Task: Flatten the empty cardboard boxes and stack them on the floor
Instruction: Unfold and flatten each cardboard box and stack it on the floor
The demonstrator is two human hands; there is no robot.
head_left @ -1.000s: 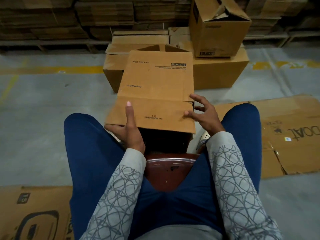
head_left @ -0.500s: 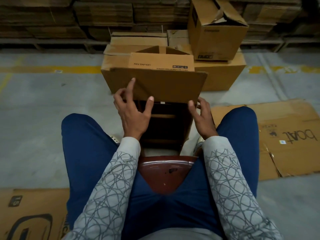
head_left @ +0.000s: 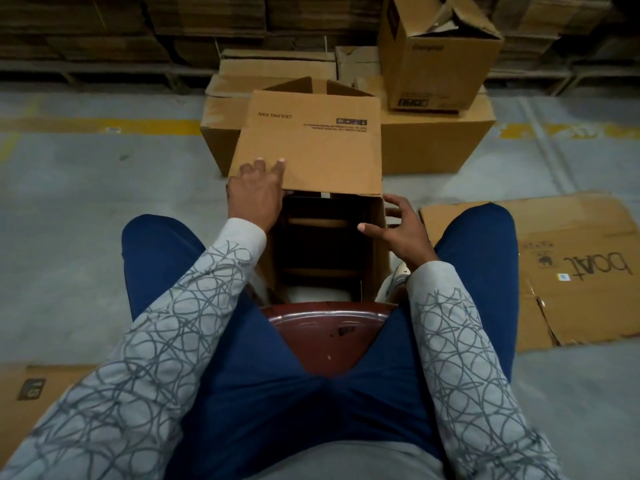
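Item: ceiling-fan carton (head_left: 311, 140), brown corrugated, printed "CEILING FAN", lying on its side on the floor between the knees of a seated person, open end toward the viewer, dark interior showing, not yet flattened. Left hand (head_left: 257, 194): grips the near-left corner of the carton's top panel, fingers laid on top, thumb not clearly seen. Right hand (head_left: 398, 228): holds the near edge of the right wall, thumb across the inside, fingers spread outside. Seat: red-brown chair (head_left: 329, 329). Directly behind the carton: large closed carton (head_left: 436, 143) with an upright open-flapped carton (head_left: 436, 53) on top. Floor, right: flattened "boat" carton (head_left: 561, 268), beside the right knee. Floor, lower left: another flattened carton (head_left: 31, 396). Background: stacks of flat cardboard (head_left: 138, 26).
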